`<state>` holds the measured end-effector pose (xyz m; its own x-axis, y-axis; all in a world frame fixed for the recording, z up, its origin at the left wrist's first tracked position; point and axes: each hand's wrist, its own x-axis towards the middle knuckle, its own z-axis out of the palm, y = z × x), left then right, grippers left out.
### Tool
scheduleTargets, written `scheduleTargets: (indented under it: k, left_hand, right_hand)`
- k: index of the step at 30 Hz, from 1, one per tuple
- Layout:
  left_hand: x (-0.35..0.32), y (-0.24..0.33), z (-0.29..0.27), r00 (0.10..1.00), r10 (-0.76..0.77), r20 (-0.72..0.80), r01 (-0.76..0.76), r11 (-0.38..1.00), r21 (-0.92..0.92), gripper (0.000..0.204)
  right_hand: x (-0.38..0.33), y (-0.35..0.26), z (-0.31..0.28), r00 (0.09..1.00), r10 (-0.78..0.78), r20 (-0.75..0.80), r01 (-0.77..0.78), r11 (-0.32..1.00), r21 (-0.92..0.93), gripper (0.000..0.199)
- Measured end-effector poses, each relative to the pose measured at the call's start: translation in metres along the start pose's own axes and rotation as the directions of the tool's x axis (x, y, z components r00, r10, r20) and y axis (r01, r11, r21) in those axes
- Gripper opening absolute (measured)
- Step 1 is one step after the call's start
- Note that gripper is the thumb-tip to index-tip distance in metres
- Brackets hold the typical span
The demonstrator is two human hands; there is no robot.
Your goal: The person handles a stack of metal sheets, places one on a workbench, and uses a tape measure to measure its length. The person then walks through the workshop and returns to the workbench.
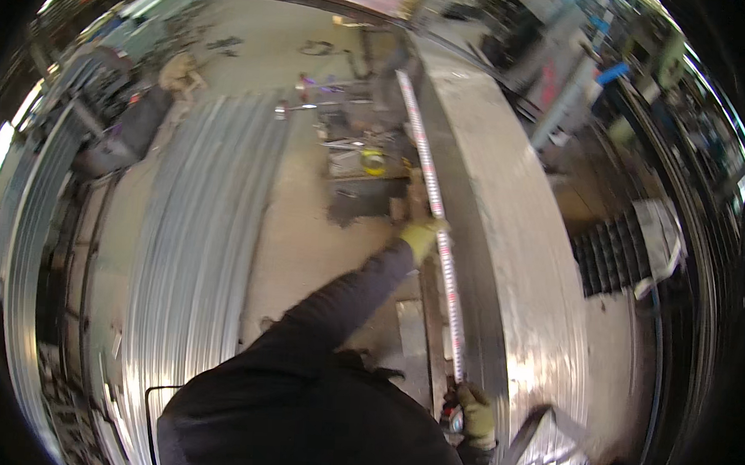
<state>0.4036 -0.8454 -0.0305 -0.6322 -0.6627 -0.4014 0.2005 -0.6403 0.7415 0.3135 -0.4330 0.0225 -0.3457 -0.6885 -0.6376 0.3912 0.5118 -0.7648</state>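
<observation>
Nearest, at five o'clock, the gloved right hand (474, 413) is closed around a tape-measure case (454, 419), its fingers partly hidden. From there the white graduated tape blade (451, 297) runs out toward twelve o'clock, along the left margin of a long dark metal beam (483, 322).

Just off the middle, toward three o'clock, the gloved left hand (423, 238) touches the blade; blur hides the fingers, so I cannot tell whether it pinches the blade or only steadies it. The step in hand looks like measuring a length along the beam, with the blade drawn well out. The next move seems to call for keeping the blade straight and flat while the reading is taken.

A bundle of galvanized metal profiles (192, 223) lies at nine o'clock; pale metal stock (520, 228) flanks the beam at three o'clock, with a stack of black tubes (611, 255) further out. Beyond the left hand, toward eleven o'clock, is a low counter (358, 179) strewn with tools; a yellow roll (374, 161) sits on it near twelve. The blade's far end reaches past them.
</observation>
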Motion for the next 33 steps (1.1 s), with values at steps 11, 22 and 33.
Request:
scheduleTargets:
  k: [11,22,33]
  left_hand:
    - [0.026,0.034,-0.003,0.969,-0.163,0.186,0.138,0.981,0.139,0.038]
    - [0.181,0.097,-0.067,0.872,-0.079,0.483,-0.128,0.915,0.382,0.033]
    - [0.256,0.158,-0.064,0.917,-0.140,0.373,0.071,0.979,0.193,0.024]
  right_hand:
    - [0.051,-0.033,0.001,0.999,0.047,0.005,-0.047,0.994,0.102,0.025]
    - [0.127,-0.164,0.103,0.896,0.305,-0.323,-0.313,0.949,0.030,0.026]
    - [0.194,-0.257,0.144,0.862,0.273,-0.426,-0.337,0.938,-0.081,0.028]
